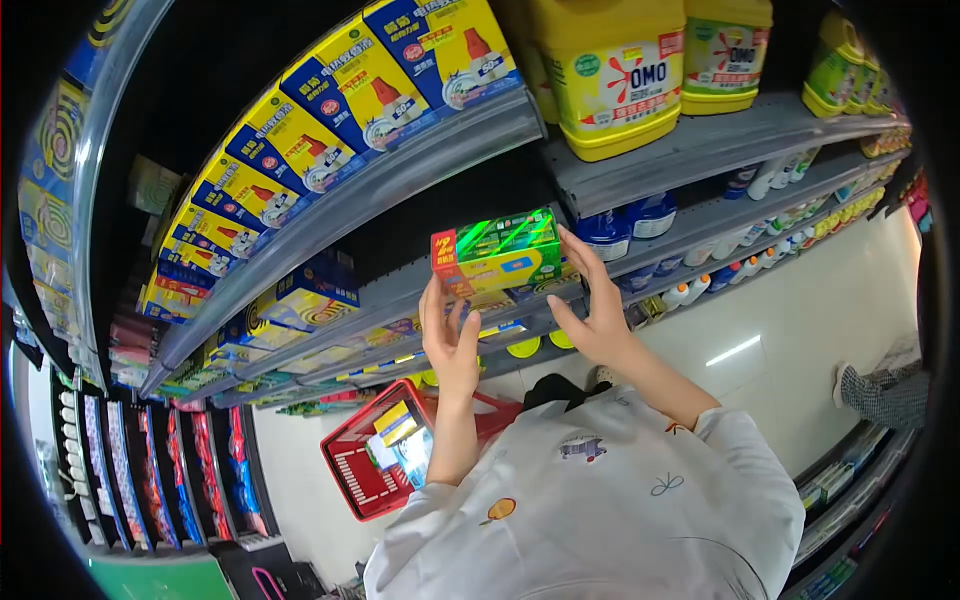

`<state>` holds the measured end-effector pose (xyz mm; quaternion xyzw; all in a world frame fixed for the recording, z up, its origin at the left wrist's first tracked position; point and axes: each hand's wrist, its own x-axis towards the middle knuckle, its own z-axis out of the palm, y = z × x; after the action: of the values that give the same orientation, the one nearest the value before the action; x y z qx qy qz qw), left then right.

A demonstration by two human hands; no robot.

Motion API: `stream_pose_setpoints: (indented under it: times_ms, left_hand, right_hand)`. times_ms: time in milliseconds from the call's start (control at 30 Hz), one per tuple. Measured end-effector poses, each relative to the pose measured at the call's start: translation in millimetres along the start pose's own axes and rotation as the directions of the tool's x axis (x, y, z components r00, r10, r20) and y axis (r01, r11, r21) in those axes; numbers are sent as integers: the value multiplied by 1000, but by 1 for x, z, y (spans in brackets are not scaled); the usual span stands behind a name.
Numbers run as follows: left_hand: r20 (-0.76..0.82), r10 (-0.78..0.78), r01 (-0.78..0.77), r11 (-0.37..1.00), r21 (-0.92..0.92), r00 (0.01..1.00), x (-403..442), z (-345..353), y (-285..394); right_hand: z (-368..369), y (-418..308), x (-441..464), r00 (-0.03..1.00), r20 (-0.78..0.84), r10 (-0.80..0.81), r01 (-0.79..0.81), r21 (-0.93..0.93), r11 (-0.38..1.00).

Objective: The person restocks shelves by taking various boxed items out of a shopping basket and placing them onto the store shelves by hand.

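A shiny green, yellow and red box (500, 252) is held up in front of the shelves, tilted slightly. My left hand (450, 338) grips its red left end from below, thumb on the near side. At the right end, the fingers of my right hand (598, 308) press against the box, with the thumb apart from it. Behind the box are a dark shelf gap and lower shelves of packaged goods.
Yellow and blue boxes (380, 95) line the upper left shelf. Yellow OMO jugs (620, 75) stand at the upper right. A red shopping basket (345, 478) holding several packages is on the floor. Another person's leg (885, 390) shows at right.
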<state>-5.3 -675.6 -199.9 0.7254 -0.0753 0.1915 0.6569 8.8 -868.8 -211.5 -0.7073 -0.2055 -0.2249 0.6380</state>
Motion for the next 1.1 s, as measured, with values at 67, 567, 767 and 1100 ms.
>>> stream_pose_setpoints:
  times_ms: [67, 567, 767, 1100]
  left_hand:
    - [18, 81, -82, 994, 77, 997, 13, -1, 0]
    - [273, 374, -462, 682, 567, 886, 103, 24, 6]
    - [411, 499, -641, 502, 581, 763, 103, 41, 9]
    - [147, 368, -354, 928, -117, 918, 92, 54, -25]
  right_hand:
    - [3, 1, 12, 999, 39, -5, 4, 15, 1000]
    - [22, 30, 28, 987, 76, 140, -127, -154, 980]
    - [18, 29, 18, 995, -10, 100, -97, -352, 931]
    - [9, 44, 17, 989, -22, 147, -145, -347, 927]
